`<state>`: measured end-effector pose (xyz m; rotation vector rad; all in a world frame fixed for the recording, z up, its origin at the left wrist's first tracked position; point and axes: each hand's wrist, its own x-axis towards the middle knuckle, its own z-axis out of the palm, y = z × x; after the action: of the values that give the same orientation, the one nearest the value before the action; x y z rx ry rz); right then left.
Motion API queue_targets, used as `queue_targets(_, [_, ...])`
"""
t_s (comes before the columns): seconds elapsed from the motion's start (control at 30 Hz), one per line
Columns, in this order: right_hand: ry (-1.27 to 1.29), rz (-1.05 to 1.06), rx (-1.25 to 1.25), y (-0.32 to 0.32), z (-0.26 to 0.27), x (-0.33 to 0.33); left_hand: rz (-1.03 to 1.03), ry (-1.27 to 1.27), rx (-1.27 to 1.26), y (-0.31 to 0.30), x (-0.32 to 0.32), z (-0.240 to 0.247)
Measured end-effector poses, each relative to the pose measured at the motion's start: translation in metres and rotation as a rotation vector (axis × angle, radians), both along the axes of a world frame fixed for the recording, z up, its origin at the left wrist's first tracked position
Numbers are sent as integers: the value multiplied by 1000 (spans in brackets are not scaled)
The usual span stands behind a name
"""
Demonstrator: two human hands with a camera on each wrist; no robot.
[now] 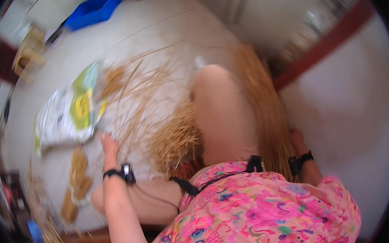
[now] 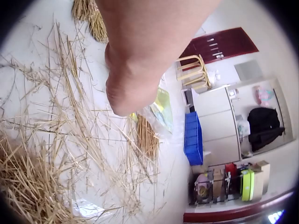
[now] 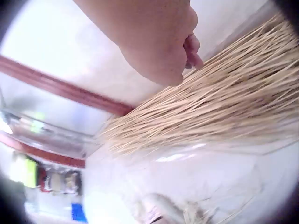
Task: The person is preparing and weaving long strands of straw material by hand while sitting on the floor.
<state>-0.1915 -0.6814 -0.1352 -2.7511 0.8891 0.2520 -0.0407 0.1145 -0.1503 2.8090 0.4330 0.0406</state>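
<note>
My left hand (image 1: 109, 145) reaches out over the floor beside a white and green plastic bag (image 1: 66, 115), its fingers loose with nothing seen in them. In the left wrist view the back of this hand (image 2: 133, 84) hides its fingers. On the other side, my right hand (image 1: 298, 140) is at the edge of a long heap of straw (image 1: 262, 101) lying by my leg. The right wrist view shows its fingers (image 3: 192, 49) curled, with the fingertips right at the straw stalks (image 3: 210, 102); I cannot tell whether they pinch any.
A pile of cut straw (image 1: 177, 134) lies between my legs, with loose stalks (image 1: 143, 86) scattered ahead. Tied straw bundles (image 1: 77, 178) rest at the left. Farther off are a blue crate (image 1: 92, 11) and a wooden stool (image 1: 31, 50). A dark red frame (image 1: 326, 43) stands at the right.
</note>
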Motion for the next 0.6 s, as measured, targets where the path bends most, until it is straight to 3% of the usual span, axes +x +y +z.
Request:
queue_targets(0.07, [-319,82,139,1,-10,46,32,31,-11,1,-1,10])
queue_targets(0.13, [-391,135,359,89,87,107,131,89,-106,8,-3,11])
queue_targets(0.2, [-704,269,654,162,144,155,167,138,-122,17,-5,2])
queue_targets(0.27, [-727,360,861,246,215,180,172,237,-87,25,-9,-13])
queue_targets(0.33, [-691,515,992,311,251,196,147,361,-96,27,-17,-21])
queue_targets(0.4, [-464,706,1116,366,264,210,93,497,-144,29,-20,-26])
queue_targets(0.47, [-213,956,1066,415,248,229,73,493,-151,31,-31,-43])
queue_targets(0.5, [-84,1135,883,435,241,239,61,488,-152,33,-33,-49])
queue_targets(0.6, [285,1506,670,481,220,265,155,512,-194,36,-38,-56])
